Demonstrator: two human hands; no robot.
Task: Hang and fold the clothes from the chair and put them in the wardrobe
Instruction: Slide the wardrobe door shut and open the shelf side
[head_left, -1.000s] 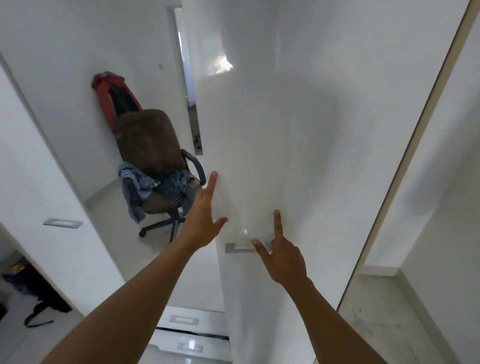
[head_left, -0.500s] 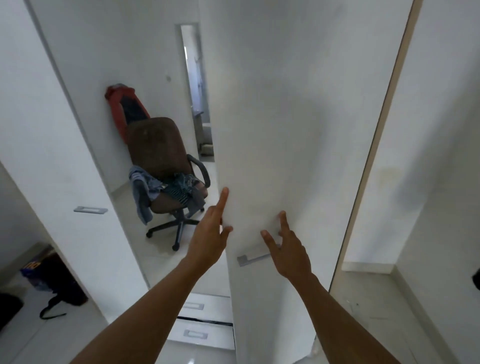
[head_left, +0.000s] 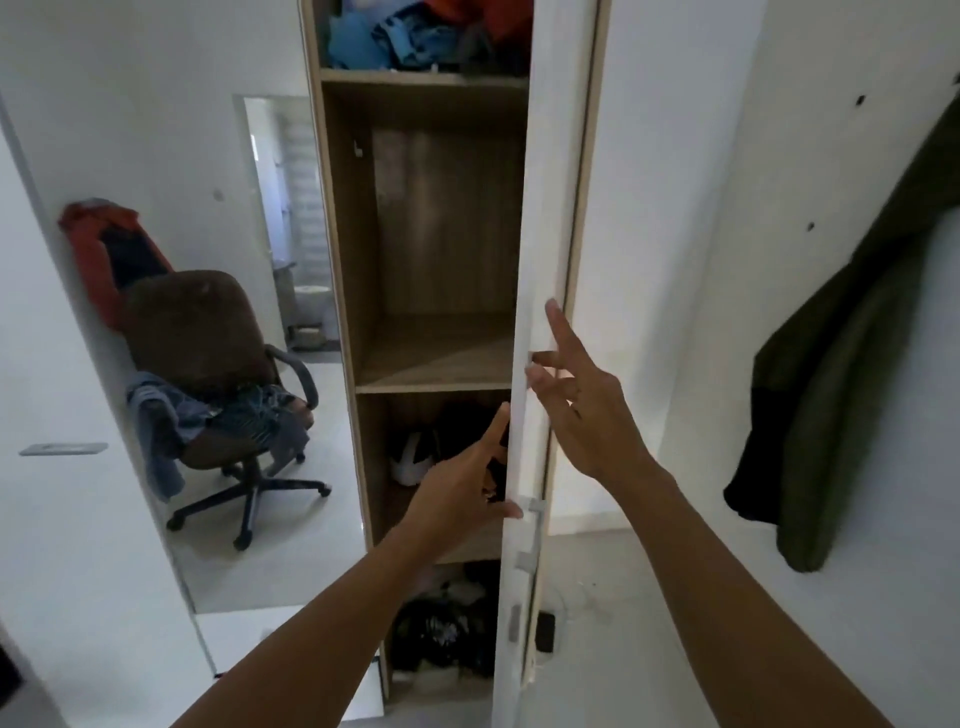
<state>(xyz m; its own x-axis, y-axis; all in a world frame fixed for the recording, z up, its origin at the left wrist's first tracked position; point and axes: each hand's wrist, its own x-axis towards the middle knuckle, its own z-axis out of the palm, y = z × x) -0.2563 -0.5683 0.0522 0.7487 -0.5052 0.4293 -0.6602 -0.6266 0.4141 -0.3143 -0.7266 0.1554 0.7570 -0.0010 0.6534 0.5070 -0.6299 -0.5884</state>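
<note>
The wardrobe's right door (head_left: 525, 291) is swung out and seen edge-on. My left hand (head_left: 462, 480) touches its inner side with straight fingers, just above the metal handle (head_left: 535, 535). On the door's outer side my right hand (head_left: 582, 400) has spread fingers, their tips on the door's edge. Inside the wardrobe a wooden shelf (head_left: 436, 358) lies bare, and the top shelf holds crumpled blue clothes (head_left: 400, 36). To the left, a brown office chair (head_left: 197, 332) carries a blue-grey garment (head_left: 156, 436) and a striped one (head_left: 254, 415). A red garment (head_left: 96, 249) hangs behind its backrest.
The lower wardrobe compartments hold dark items (head_left: 447, 634) and something white (head_left: 413, 457). A dark green jacket (head_left: 831, 395) hangs on the right wall. Another white wardrobe door (head_left: 57, 364) stands open at the left, near the chair. A doorway (head_left: 291, 218) opens behind the chair.
The right door has swung wide open, uncovering the shelves. Both hands followed its edge, the left one now on the inner side. My view has turned right and upward.
</note>
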